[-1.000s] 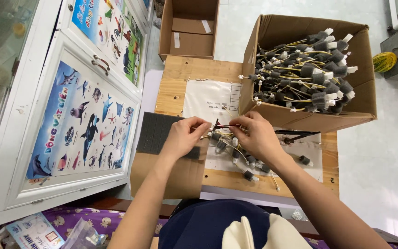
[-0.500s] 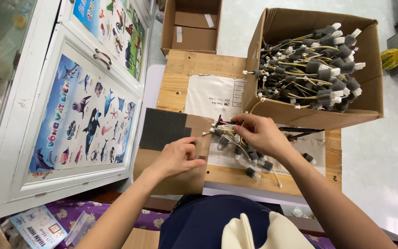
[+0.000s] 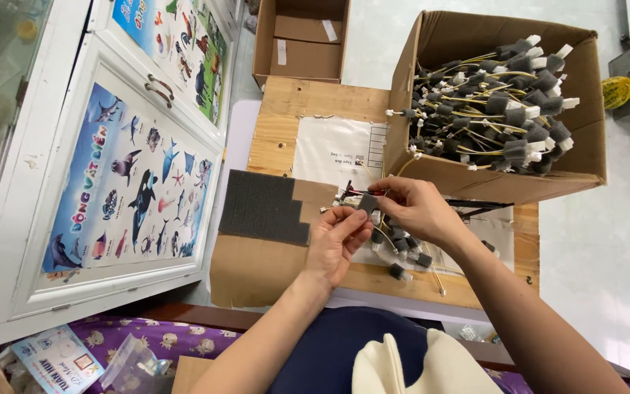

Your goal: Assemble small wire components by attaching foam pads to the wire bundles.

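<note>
Over a wooden board [image 3: 286,128], my left hand [image 3: 335,241] and my right hand [image 3: 413,208] meet. Together they pinch a small dark foam square [image 3: 367,203] around a thin wire with a white end. Just below my hands lies a loose bunch of wires with foam blocks [image 3: 399,252]. Left of my left hand, a cardboard sheet [image 3: 253,266] carries a dark grey foam pad [image 3: 265,208] cut into small squares, with one corner stripped bare.
A large cardboard box [image 3: 581,109] at the right holds several finished wires with foam blocks. A smaller box [image 3: 304,40] stands behind the board. White cabinet doors with sea-animal posters [image 3: 129,175] fill the left. A white printed sheet [image 3: 337,149] lies on the board.
My left hand went down to the foam pad, then came back up to my right hand. Now both hands hold a foam square at the wire.
</note>
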